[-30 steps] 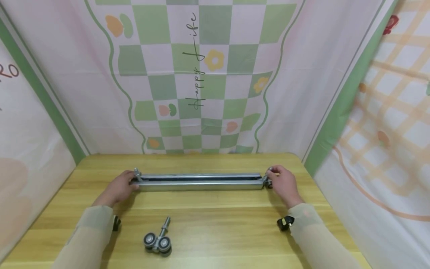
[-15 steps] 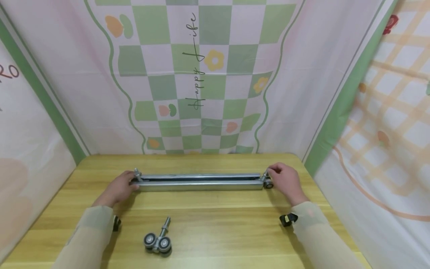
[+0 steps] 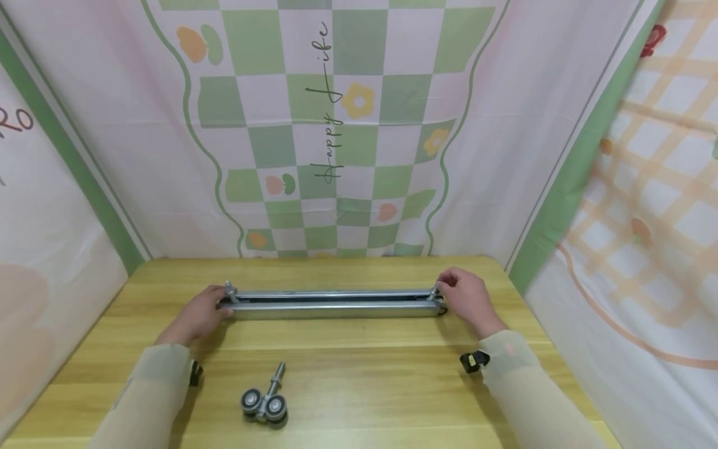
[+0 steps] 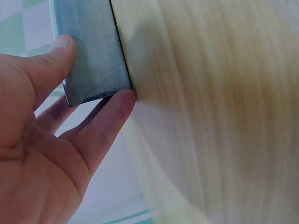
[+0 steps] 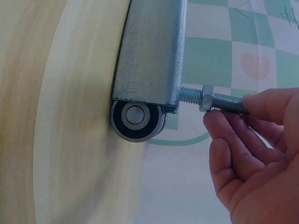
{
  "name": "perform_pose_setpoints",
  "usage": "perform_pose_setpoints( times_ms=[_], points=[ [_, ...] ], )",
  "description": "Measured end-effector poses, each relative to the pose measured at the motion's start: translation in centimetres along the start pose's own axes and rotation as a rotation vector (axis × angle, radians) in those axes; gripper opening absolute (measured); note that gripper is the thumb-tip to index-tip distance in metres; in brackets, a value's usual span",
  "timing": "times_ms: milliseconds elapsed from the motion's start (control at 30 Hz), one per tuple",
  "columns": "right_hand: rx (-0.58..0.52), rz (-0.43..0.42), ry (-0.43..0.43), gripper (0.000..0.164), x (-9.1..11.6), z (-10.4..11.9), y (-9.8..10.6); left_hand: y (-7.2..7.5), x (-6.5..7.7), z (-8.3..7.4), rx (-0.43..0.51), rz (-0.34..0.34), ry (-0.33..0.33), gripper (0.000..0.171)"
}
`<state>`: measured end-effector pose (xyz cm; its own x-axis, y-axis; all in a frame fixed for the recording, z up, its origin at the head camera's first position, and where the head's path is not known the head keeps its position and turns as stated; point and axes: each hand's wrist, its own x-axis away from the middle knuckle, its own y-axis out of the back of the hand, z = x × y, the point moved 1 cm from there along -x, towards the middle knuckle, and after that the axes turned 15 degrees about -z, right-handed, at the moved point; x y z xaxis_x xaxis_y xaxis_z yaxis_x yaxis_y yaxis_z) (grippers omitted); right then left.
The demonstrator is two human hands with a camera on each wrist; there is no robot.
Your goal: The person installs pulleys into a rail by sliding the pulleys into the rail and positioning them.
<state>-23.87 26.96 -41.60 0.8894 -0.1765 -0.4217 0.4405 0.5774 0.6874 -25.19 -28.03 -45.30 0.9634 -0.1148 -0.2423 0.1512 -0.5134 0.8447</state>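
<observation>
A metal track rail [image 3: 331, 310] lies lengthwise on the table, its slot facing up. At its left end my left hand [image 3: 199, 313] holds it, thumb on the side wall [image 4: 93, 51] and fingers at the end edge. Beside those fingers a threaded bolt [image 3: 229, 290] stands up from the slot. My right hand [image 3: 467, 300] pinches the bolt [image 5: 229, 103] of a roller trolley, thumb and fingers just beyond the nut [image 5: 207, 98]. One wheel [image 5: 136, 120] of this trolley sticks partly out of the rail's right end; the rest is hidden inside.
Another roller trolley [image 3: 265, 404] lies on the table in front of the rail, its bolt pointing away. The wooden table [image 3: 359, 368] is enclosed by patterned cloth [image 3: 359, 149] at the back and sides.
My right hand has shifted left, and the trolley it pinches has moved from outside the rail's right end to mostly within it. The left hand and rail stay put.
</observation>
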Motion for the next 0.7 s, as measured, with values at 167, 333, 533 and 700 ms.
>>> perform_pose_setpoints(
  times_ms=[167, 333, 533, 700],
  points=[
    [0.017, 0.010, 0.026, 0.021, -0.1, 0.1, -0.1, 0.1, 0.1, -0.1, 0.000, -0.004, -0.007, 0.049],
    [0.021, 0.027, 0.034, 0.018, -0.3, 0.5, -0.6, 0.2, 0.2, 0.0, -0.005, -0.008, -0.013, 0.048],
    [0.014, 0.049, 0.066, 0.015, -0.4, 1.9, -1.2, 0.1, 0.2, 0.1, -0.004, -0.008, -0.017, 0.048],
    [0.019, 0.072, 0.118, 0.015, -0.5, 3.3, -1.9, -0.1, -0.1, 0.2, 0.004, -0.008, -0.018, 0.047]
  ],
)
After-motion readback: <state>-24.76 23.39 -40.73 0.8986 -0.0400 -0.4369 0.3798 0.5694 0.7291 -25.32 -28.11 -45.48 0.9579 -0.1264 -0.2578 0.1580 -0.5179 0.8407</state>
